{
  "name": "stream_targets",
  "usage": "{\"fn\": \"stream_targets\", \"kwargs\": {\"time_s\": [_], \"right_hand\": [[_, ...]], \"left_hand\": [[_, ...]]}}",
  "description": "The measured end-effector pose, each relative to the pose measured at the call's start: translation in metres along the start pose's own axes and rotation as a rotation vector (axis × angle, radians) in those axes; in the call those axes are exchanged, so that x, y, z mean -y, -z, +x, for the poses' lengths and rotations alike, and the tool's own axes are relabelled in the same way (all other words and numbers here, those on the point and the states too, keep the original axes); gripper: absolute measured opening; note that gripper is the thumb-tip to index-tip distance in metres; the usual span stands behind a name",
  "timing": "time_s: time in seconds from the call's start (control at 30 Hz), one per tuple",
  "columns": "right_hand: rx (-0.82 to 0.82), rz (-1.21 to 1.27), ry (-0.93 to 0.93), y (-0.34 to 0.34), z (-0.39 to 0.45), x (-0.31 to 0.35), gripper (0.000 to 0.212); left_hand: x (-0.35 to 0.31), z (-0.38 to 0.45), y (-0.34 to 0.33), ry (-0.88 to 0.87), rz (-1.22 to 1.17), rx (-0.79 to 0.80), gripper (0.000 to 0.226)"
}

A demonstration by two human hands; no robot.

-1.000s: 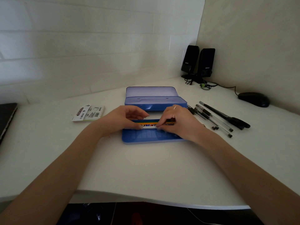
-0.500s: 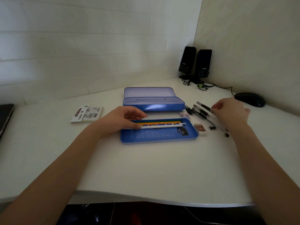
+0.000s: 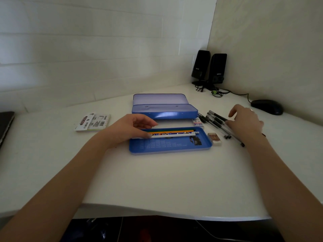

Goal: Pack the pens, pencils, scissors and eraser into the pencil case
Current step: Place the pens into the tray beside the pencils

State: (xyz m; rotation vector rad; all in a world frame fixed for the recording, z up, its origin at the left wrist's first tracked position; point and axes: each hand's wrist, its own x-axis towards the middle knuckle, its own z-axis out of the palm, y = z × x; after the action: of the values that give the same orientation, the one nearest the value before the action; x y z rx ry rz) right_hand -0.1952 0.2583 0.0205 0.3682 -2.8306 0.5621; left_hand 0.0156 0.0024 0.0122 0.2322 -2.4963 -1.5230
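- A packet of sticky notes [image 3: 93,122] lay at the left of the white desk [image 3: 157,180].
- The left hand [image 3: 130,127] rested loosely curled on the left end of the pencils [image 3: 173,133], gripping nothing.
- The pencils lay along the far side of the blue tray [image 3: 170,147], with the open pencil case [image 3: 164,109] behind it.
- An eraser [image 3: 215,138] sat just right of the tray.
- The right hand [image 3: 244,123] lay spread over the pens [image 3: 214,120]; whether it gripped one could not be told.
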Motion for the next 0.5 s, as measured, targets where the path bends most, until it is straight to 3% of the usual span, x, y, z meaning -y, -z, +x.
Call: {"fn": "stream_targets", "kwargs": {"time_s": [0.3,0.5], "right_hand": [[-0.009,-0.064,0.011,-0.0017,-0.0007,0.0004,0.005],[-0.017,-0.147,-0.043,0.0004,0.0025,-0.0025,0.015]], "left_hand": [[0.0002,0.0004,-0.0004,-0.002,-0.009,-0.002,0.035],[0.0005,0.0001,-0.0003,-0.003,-0.012,-0.001,0.035]]}}
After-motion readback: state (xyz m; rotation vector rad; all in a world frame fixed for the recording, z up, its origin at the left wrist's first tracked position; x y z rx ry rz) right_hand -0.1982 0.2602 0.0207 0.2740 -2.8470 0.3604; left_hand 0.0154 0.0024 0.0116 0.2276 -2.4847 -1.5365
